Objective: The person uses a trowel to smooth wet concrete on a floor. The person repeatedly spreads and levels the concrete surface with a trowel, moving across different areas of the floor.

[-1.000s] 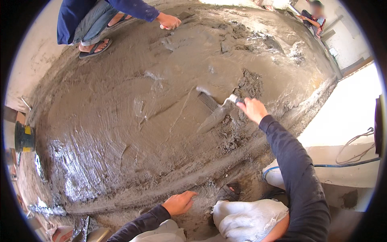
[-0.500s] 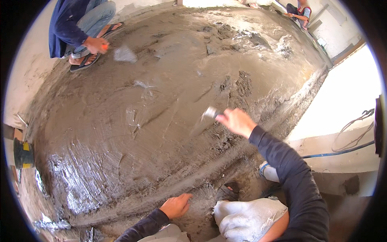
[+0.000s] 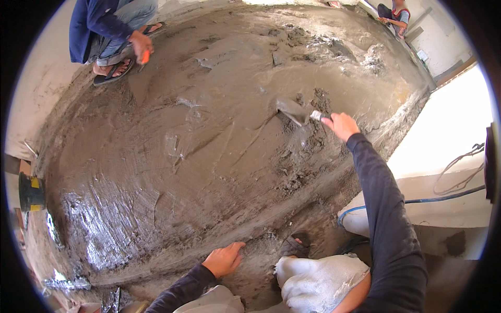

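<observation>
My right hand (image 3: 343,126) is closed around the handle of a trowel (image 3: 294,111). The trowel's metal blade points left, low over the wet mortar (image 3: 130,141) and beside a rough, crumbly patch (image 3: 297,161) of it. My left hand (image 3: 223,260) hangs near the mortar's front edge, close to my knee. It holds nothing; the index finger is stretched out and the other fingers are loosely bent.
A co-worker (image 3: 107,31) squats at the far left, gripping an orange-handled tool. Another person (image 3: 395,18) is at the far right. A dark bucket (image 3: 31,192) stands at the left wall. A blue hose (image 3: 443,196) runs along the right; my sandaled foot (image 3: 295,245) is below.
My right hand has moved right and farther away with the trowel, whose blade now shows plainly. My left hand has barely moved. The co-worker's tool hand has shifted slightly to the right.
</observation>
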A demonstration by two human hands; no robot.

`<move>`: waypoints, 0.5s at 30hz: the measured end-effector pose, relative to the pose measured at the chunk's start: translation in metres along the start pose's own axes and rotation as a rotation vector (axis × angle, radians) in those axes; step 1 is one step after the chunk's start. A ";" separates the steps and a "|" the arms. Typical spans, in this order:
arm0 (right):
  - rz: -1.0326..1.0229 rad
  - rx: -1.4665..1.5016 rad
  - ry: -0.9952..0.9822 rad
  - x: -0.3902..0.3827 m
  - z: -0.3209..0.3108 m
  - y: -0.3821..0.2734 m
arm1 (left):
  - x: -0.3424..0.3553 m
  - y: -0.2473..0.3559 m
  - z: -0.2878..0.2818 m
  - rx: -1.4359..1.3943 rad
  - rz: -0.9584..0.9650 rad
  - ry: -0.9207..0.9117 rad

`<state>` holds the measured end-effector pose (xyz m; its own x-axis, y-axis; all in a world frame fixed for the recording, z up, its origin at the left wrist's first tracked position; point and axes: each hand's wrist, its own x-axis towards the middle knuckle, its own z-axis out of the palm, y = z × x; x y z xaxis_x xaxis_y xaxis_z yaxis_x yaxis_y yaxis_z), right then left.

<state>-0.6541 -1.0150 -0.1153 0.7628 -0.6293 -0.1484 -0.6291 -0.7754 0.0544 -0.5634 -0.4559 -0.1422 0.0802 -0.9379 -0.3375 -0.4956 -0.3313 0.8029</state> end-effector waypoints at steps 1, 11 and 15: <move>0.021 -0.019 0.025 0.010 -0.006 -0.002 | -0.002 0.000 -0.002 0.008 0.012 0.017; 0.233 0.336 0.308 0.004 -0.022 -0.020 | -0.022 0.008 -0.009 -0.071 -0.024 0.031; 0.001 0.499 0.230 -0.026 -0.008 -0.118 | -0.016 0.000 -0.005 -0.037 0.040 -0.036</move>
<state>-0.5985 -0.9074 -0.1096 0.7401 -0.6685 0.0737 -0.5819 -0.6914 -0.4283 -0.5607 -0.4413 -0.1343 0.0294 -0.9463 -0.3219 -0.4655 -0.2980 0.8334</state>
